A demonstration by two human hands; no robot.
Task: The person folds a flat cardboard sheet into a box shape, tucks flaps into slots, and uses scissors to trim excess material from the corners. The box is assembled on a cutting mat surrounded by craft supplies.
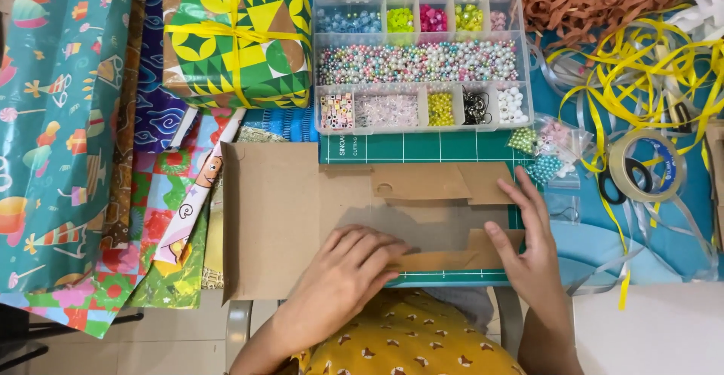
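Wrapping paper: a spread of bright sheets [68, 141] covers the left side, lying loose and uncut as far as the view shows.
Cardboard: a flat brown box blank [302, 217] lies on the green cutting mat [422, 149], right in front of the person; most of it is flat, so the folding looks barely begun.
Flaps: the far flap [437, 181] is turned in over the panel, and the near flap [452, 258] is coming up under the hands; the left end looks unfolded.
Wrapped gift: one finished box [237, 47] in green and yellow paper, tied with yellow ribbon, sits up at the back, so one parcel is done.
Bead box: a clear tray of beads [422, 62] stands open behind the mat, untouched.
Ribbon: a yellow and silver tangle [641, 66] sits on the right, with a tape roll [647, 165] nearby.
Left hand: the left hand [347, 273] presses palm down, fingers spread, on the cardboard by the near flap, gripping nothing.
Right hand: the right hand [532, 247] lies flat and open at the right end, fingertips on the flap edge, pinning rather than holding.
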